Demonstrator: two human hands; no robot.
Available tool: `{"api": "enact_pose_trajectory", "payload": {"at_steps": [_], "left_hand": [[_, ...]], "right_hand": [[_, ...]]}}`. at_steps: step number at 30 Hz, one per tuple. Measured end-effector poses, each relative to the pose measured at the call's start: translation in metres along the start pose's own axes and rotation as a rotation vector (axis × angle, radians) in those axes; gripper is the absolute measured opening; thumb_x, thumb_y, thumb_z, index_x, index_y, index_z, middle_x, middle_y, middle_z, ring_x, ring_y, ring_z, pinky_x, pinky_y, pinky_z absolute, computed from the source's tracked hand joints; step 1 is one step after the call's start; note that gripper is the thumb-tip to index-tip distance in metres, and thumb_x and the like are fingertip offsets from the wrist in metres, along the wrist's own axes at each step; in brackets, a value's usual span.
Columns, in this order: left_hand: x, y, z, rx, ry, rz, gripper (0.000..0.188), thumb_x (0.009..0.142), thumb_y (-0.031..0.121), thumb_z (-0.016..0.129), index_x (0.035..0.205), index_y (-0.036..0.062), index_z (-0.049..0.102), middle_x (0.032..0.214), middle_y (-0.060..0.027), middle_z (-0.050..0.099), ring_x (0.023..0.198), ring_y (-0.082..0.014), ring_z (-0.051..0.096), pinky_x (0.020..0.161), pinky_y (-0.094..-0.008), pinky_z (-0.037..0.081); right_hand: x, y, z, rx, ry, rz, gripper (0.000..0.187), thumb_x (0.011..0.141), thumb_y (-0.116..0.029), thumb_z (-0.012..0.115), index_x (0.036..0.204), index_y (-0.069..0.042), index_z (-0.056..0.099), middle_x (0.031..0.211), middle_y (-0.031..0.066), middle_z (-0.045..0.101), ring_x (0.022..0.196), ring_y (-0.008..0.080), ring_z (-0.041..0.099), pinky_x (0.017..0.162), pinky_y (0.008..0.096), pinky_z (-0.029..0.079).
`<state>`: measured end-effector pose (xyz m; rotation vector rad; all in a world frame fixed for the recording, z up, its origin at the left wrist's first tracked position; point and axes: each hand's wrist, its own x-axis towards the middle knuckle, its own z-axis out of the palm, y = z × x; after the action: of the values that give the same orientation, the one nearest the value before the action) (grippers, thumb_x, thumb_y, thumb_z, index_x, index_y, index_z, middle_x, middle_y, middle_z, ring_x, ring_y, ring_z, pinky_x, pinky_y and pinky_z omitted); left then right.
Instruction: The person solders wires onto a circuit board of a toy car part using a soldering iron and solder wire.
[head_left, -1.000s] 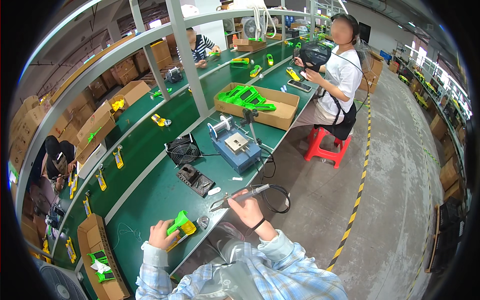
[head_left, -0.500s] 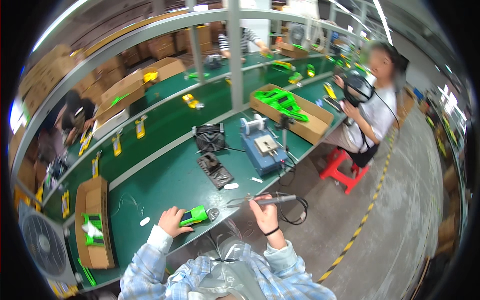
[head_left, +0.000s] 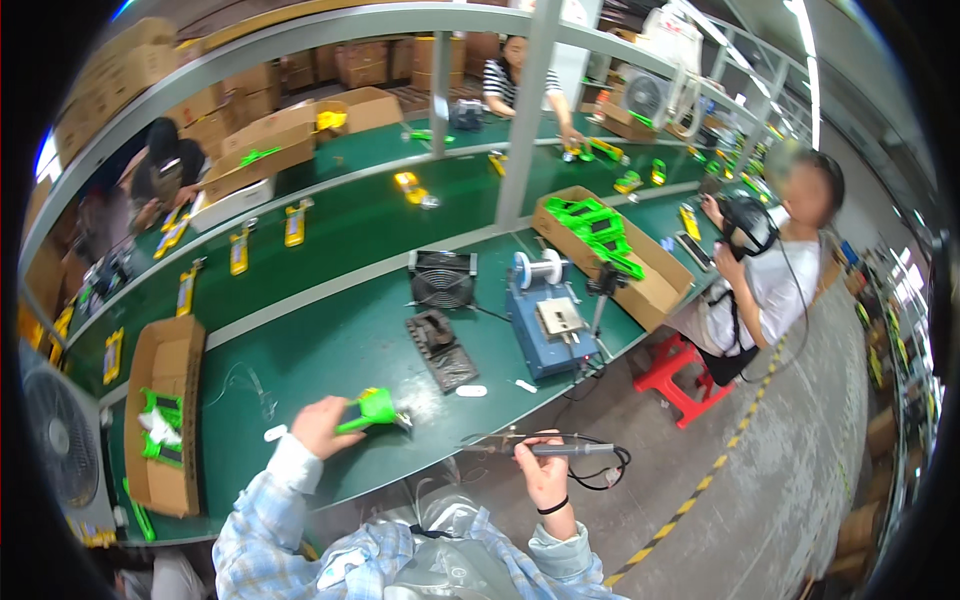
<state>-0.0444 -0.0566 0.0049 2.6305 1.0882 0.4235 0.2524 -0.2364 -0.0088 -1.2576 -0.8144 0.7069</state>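
The left hand (head_left: 318,426) grips a bright green plastic part (head_left: 371,410) on the green workbench (head_left: 330,345). The right hand (head_left: 541,470) is closed around a slim grey pen-shaped tool (head_left: 545,449), seemingly a soldering iron.

glossy green plastic part (head_left: 372,409), matt green bench top (head_left: 330,350), cardboard box (head_left: 165,360)

Blue-white plaid sleeves (head_left: 262,528), black wristband (head_left: 552,508)

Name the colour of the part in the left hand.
Bright green part, held by the left hand; the head view shows it.
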Motion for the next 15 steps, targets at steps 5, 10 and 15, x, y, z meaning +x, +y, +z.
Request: {"api": "enact_pose_trajectory", "payload": {"at_steps": [5, 10, 15], "left_hand": [[0.064, -0.035, -0.028, -0.022, 0.179, -0.045, 0.047, 0.063, 0.025, 0.070, 0.099, 0.0032, 0.049, 0.085, -0.0147, 0.052, 0.079, -0.0338, 0.054, 0.067, -0.0388, 0.044], [0.148, -0.099, -0.033, 0.034, 0.164, -0.107, 0.051, 0.064, 0.030, 0.069, 0.101, 0.0047, 0.045, 0.087, -0.0165, 0.053, 0.081, -0.0348, 0.054, 0.068, -0.0397, 0.044], [0.236, -0.164, -0.032, 0.074, 0.179, -0.177, 0.054, 0.066, 0.034, 0.068, 0.104, 0.0060, 0.043, 0.092, -0.0180, 0.054, 0.086, -0.0352, 0.055, 0.073, -0.0410, 0.044]], "right_hand": [[-0.004, -0.007, -0.006, 0.087, -0.023, 0.037, 0.018, 0.078, -0.001, 0.060, 0.092, 0.000, 0.049, 0.088, 0.0027, 0.047, 0.075, 0.0082, 0.049, 0.065, 0.0215, 0.042], [-0.002, -0.009, 0.005, 0.232, -0.062, 0.016, 0.021, 0.081, -0.001, 0.057, 0.098, -0.001, 0.045, 0.089, 0.0096, 0.054, 0.074, 0.0128, 0.056, 0.068, 0.0254, 0.046], [-0.001, -0.004, 0.013, 0.306, -0.076, 0.132, 0.021, 0.082, 0.002, 0.054, 0.098, -0.001, 0.043, 0.091, 0.0102, 0.054, 0.076, 0.0133, 0.056, 0.069, 0.0256, 0.047]]}}
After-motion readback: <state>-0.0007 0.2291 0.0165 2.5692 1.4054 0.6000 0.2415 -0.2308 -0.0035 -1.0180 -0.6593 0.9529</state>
